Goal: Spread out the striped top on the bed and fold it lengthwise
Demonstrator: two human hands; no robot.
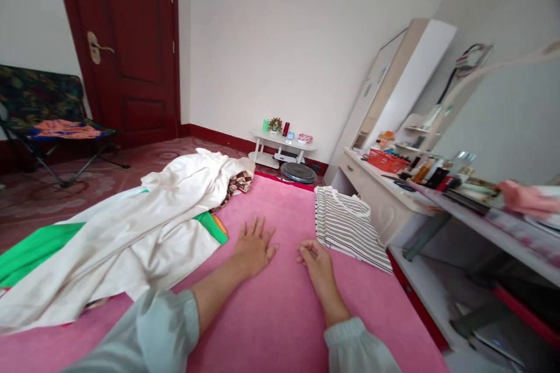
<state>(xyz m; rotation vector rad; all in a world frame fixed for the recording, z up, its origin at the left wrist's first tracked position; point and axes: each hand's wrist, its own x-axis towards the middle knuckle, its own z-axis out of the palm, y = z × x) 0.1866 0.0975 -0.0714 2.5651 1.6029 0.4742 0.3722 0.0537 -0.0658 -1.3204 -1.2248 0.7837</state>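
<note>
Striped shirt [347,224]: lying along right edge of pink sheet [280,315]. At its middle, left hand [254,247] palm-down, fingers apart; right of its middle, right hand [315,259], fingers curled together. On its left, white garments [184,186] heaped.

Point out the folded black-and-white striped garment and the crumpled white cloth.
Folded black-and-white striped garment [349,225], head view: striped middle.
Crumpled white cloth [142,220], head view: middle folds.
</note>
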